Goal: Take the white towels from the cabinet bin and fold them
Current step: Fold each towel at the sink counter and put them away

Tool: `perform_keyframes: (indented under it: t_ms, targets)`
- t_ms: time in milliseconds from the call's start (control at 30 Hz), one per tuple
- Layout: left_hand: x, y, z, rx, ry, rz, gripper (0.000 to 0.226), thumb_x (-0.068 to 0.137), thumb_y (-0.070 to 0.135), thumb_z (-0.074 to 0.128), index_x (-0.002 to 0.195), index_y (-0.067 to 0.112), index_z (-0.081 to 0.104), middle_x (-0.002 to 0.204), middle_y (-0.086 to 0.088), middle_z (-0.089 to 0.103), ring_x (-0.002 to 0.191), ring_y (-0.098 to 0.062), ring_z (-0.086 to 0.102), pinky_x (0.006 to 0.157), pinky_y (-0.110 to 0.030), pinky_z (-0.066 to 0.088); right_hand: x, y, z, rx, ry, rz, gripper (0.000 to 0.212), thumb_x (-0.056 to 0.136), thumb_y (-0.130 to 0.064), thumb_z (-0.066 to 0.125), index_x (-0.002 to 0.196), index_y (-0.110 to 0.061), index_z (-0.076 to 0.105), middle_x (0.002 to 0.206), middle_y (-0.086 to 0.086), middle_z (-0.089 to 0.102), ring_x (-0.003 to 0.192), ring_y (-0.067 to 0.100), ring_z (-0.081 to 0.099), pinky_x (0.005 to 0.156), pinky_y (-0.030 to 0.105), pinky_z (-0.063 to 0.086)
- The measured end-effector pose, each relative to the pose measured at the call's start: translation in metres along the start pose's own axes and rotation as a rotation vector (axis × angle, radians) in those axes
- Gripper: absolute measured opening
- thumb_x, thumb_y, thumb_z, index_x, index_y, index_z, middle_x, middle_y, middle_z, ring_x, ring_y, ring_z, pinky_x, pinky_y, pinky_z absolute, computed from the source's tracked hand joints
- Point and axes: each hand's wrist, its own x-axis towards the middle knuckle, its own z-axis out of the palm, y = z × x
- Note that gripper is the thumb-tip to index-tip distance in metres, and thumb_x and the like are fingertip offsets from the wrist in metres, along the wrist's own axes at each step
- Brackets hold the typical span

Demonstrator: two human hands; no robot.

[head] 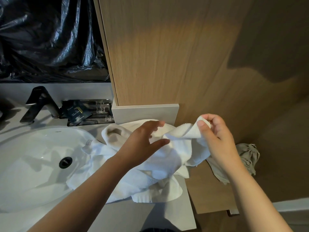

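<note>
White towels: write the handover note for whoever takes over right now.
Left hand: open, fingers straight, lying on the top towel.
Right hand: pinches a raised corner of that towel.
Things: the white towels lie heaped and crumpled on the counter, one edge over the sink rim.
Done: towels are out on the counter.
Left: none looks folded yet; spread and fold each. The bin is out of view.

The soft white cloth towels [147, 166] lie in a crumpled, unfolded heap at the right end of the grey counter [143, 215]. One side hangs into the round white sink [33, 148]. One corner is lifted up high.
</note>
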Motion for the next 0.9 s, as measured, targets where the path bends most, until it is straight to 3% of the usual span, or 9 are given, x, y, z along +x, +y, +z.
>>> perform_keyframes:
  t_ms: [100, 200, 300, 467, 667, 733, 800, 900]
  targets:
    - [0.013, 0.017, 0.012, 0.073, -0.097, 0.057, 0.042, 0.088, 0.038, 0.066, 0.128, 0.025, 0.058, 0.123, 0.011, 0.062, 0.111, -0.005, 0.056, 0.094, -0.019, 0.044, -0.002, -0.009, -0.010, -0.009, -0.054, -0.037, 0.027, 0.086, -0.048, 0.057, 0.101, -0.027, 0.063, 0.091, -0.008, 0.066, 0.086, 0.019, 0.061, 0.075, 0.036, 0.049]
    - [0.015, 0.027, 0.023, 0.118, -0.135, 0.073, 0.012, 0.091, 0.033, 0.062, 0.094, 0.023, 0.067, 0.082, 0.011, 0.063, 0.076, -0.005, 0.053, 0.065, -0.009, 0.035, -0.002, -0.014, -0.023, -0.106, 0.107, -0.158, 0.018, 0.094, -0.038, 0.054, 0.088, -0.022, 0.059, 0.079, -0.006, 0.059, 0.071, 0.008, 0.054, 0.064, 0.026, 0.042]
    - [0.012, 0.026, 0.024, 0.075, -0.130, 0.032, 0.034, 0.093, 0.031, 0.060, 0.062, 0.025, 0.048, 0.054, 0.007, 0.042, 0.058, -0.007, 0.042, 0.053, -0.017, 0.028, 0.002, -0.018, -0.043, -0.188, 0.329, -0.205, 0.014, 0.100, -0.025, 0.052, 0.090, -0.016, 0.055, 0.075, -0.002, 0.053, 0.064, 0.005, 0.046, 0.055, 0.017, 0.036]
    - [0.005, 0.016, 0.007, 0.006, -0.099, 0.056, 0.042, 0.094, 0.037, 0.055, 0.068, 0.004, 0.052, 0.065, -0.013, 0.046, 0.061, -0.008, 0.036, 0.057, -0.025, 0.030, 0.008, -0.005, -0.057, -0.301, 0.381, -0.174, 0.011, 0.096, -0.027, 0.058, 0.094, -0.016, 0.060, 0.078, -0.005, 0.060, 0.067, -0.001, 0.055, 0.052, 0.013, 0.041]
    - [0.016, 0.036, -0.007, 0.098, 0.147, 0.141, 0.034, 0.089, 0.041, 0.051, 0.074, 0.015, 0.067, 0.063, -0.005, 0.059, 0.064, -0.019, 0.052, 0.062, -0.029, 0.040, 0.007, -0.004, -0.060, -0.403, 0.194, -0.185, 0.002, 0.095, -0.024, 0.059, 0.095, -0.024, 0.058, 0.083, -0.008, 0.063, 0.075, 0.009, 0.060, 0.062, 0.037, 0.052]
    - [0.023, 0.047, -0.009, 0.158, 0.193, 0.207, 0.040, 0.090, 0.044, 0.046, 0.074, 0.013, 0.066, 0.062, -0.003, 0.058, 0.063, -0.018, 0.051, 0.062, -0.029, 0.040, 0.002, -0.011, -0.060, -0.405, 0.115, -0.253, 0.013, 0.096, -0.022, 0.059, 0.107, -0.027, 0.056, 0.082, -0.007, 0.063, 0.074, 0.010, 0.061, 0.062, 0.032, 0.051]
    - [0.028, 0.057, -0.004, 0.211, 0.207, 0.232, 0.041, 0.089, 0.044, 0.044, 0.071, 0.015, 0.065, 0.062, 0.000, 0.059, 0.062, -0.017, 0.051, 0.062, -0.031, 0.041, -0.006, -0.018, -0.055, -0.420, 0.056, -0.315, 0.028, 0.097, -0.021, 0.056, 0.123, -0.032, 0.054, 0.078, -0.011, 0.061, 0.074, 0.008, 0.060, 0.061, 0.018, 0.047]
    - [0.030, 0.061, 0.007, 0.268, 0.219, 0.204, 0.034, 0.088, 0.037, 0.048, 0.064, 0.015, 0.059, 0.057, 0.003, 0.048, 0.059, -0.020, 0.046, 0.058, -0.031, 0.035, -0.011, -0.018, -0.048, -0.417, 0.131, -0.353, 0.039, 0.096, -0.010, 0.053, 0.131, -0.027, 0.057, 0.101, -0.012, 0.064, 0.091, 0.002, 0.059, 0.077, 0.009, 0.045]
